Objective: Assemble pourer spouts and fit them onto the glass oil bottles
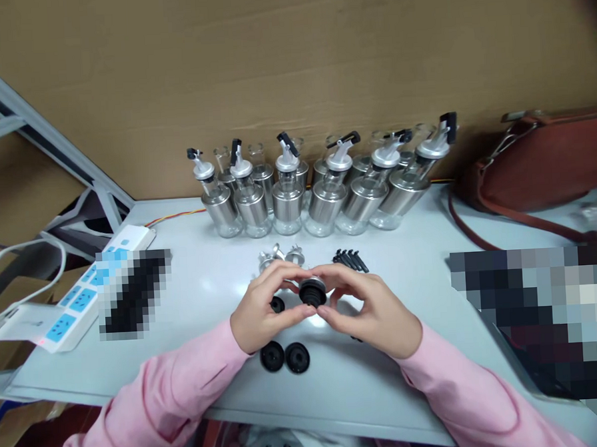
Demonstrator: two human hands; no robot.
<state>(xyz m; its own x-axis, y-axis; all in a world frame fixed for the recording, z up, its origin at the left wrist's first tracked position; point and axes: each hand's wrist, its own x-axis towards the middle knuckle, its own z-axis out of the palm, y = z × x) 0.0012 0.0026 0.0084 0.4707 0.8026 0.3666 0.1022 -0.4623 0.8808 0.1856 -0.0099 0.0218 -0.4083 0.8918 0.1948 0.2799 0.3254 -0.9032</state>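
Observation:
Between my two hands is a bottle stopper (313,291) with a ribbed black underside and a silver rim. My left hand (268,302) grips it from the left with thumb and fingers. From the other side my right hand (365,307) pinches the same piece. Two round black plastic pieces (285,357) lie on the table below my left hand, and another black piece (277,305) shows behind its fingers. Silver pourer tops (295,255) lie just beyond my hands, partly hidden. Several small black levers (349,260) lie in a row past my right hand.
Glass bottles with steel sleeves (288,201) stand in rows at the back, the front ones fitted with pourers. A white power strip (102,287) lies at left on the table (196,369). At right are a brown leather bag (545,164) and a blurred-out flat item.

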